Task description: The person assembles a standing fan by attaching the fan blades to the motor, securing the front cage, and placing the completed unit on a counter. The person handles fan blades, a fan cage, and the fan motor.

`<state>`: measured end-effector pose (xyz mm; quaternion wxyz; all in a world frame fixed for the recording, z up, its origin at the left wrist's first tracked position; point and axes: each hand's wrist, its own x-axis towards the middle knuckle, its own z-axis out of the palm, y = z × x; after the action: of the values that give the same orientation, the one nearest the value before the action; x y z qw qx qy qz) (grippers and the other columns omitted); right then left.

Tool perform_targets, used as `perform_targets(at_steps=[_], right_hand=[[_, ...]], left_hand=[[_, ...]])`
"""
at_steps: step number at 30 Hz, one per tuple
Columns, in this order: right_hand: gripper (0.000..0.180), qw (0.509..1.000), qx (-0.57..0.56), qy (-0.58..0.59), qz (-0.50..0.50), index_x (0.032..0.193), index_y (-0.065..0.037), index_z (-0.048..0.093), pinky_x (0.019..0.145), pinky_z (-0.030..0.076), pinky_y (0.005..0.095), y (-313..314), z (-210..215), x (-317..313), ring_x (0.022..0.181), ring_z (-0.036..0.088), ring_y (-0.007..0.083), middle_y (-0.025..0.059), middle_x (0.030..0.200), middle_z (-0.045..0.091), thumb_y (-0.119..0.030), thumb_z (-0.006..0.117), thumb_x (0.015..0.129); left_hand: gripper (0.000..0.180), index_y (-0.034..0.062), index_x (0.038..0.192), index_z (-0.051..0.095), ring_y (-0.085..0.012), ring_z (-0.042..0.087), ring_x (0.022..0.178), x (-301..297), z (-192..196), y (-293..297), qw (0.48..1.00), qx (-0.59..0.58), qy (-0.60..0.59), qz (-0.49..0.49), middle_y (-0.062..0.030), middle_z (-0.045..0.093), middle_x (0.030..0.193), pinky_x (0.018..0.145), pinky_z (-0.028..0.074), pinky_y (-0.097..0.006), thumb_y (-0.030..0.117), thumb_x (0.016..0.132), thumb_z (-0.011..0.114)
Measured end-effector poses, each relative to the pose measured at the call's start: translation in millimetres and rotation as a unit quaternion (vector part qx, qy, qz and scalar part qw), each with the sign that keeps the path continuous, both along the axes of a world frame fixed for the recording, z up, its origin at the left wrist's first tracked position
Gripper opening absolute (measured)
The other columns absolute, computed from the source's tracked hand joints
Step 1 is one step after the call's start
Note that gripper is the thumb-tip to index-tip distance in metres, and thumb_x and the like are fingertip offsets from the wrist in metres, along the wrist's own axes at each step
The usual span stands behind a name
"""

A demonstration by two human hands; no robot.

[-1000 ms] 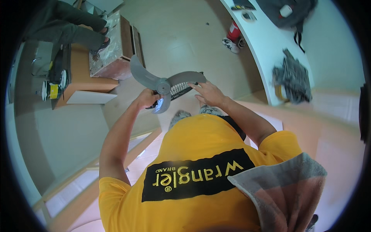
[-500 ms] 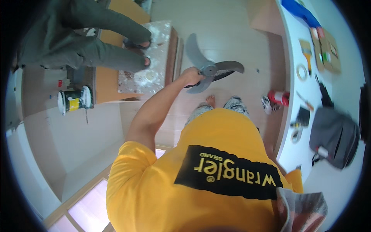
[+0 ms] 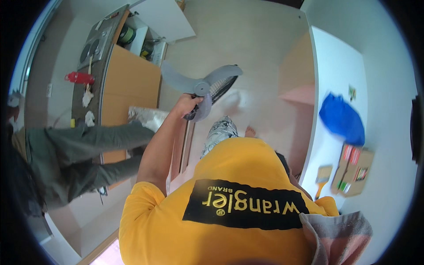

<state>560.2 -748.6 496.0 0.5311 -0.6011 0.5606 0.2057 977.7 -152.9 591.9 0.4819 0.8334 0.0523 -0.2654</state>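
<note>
While the left hand is closed in a firm grip around the hub of a grey fan blade assembly, that assembly is held out in front of the body at arm's length above the floor. Its blades spread left, right and downward from the hub, and a dark wire fan guard lies directly behind them, partly covered. The right hand is not visible; the yellow shirt blocks that side, so its grip cannot be told.

Just beyond the fan, a blurred pale patch shows against the floor. One knee in patterned trousers and a bare foot appear below the fan. To the left a second person's legs in grey-green trousers stretch across beside a wooden cabinet, whose grey top carries a red bottle and crumpled white rags. To the right a white table holds a blue bag, a cardboard box and a brush.

Pale wood-look floor fills the middle of the room.

Compared with half a second ago, the view has swung: the cabinet and the other person now lie further left, and the fan sits nearer the centre, still in the left hand.
</note>
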Motion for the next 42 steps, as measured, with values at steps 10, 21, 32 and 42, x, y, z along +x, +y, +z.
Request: perform_targets(at_steps=[10,21,32,42], right_hand=[[0.016,0.999,-0.034,-0.021,0.030,0.111,-0.012,0.063,0.048,0.045,0.0395,-53,9,409,0.057,0.057,0.0208,0.0053,0.073,0.055,-0.024,0.058,0.102],[0.019,0.938,0.095,0.038,0.331,0.112,-0.011,0.064,0.048,0.044,0.0388,-26,6,818,0.057,0.055,0.0199,0.0045,0.076,0.055,-0.027,0.062,0.102],[0.044,0.653,-0.078,-0.102,0.746,0.136,-0.008,0.062,0.064,0.058,0.0392,191,-24,1621,0.073,0.065,0.0212,0.0100,0.103,0.068,-0.035,0.062,0.101],[0.059,0.408,-0.103,-0.215,0.881,0.138,-0.008,0.063,0.080,0.058,0.0374,512,17,1785,0.083,0.072,0.0206,0.0164,0.116,0.073,-0.049,0.067,0.095]], left_hand=[[0.036,-0.0007,0.125,0.069,-0.0224,0.065,0.104,249,-54,3,0.980,-0.023,-0.005,0.199,-0.0090,0.073,0.117,0.096,0.050,-0.036,0.013,0.093,0.075],[0.038,-0.0014,0.115,0.072,-0.0236,0.070,0.094,384,-140,45,0.911,0.039,0.099,0.398,-0.0159,0.075,0.103,0.085,0.053,-0.039,0.024,0.088,0.079],[0.046,0.0025,0.120,0.072,-0.0284,0.071,0.106,447,-122,-81,0.747,0.128,0.218,0.615,-0.0179,0.075,0.113,0.089,0.054,-0.042,0.033,0.087,0.080],[0.047,0.0006,0.130,0.065,-0.0256,0.067,0.107,598,-131,-172,0.591,-0.088,0.355,0.719,-0.0159,0.072,0.115,0.093,0.053,-0.039,0.025,0.090,0.076]])
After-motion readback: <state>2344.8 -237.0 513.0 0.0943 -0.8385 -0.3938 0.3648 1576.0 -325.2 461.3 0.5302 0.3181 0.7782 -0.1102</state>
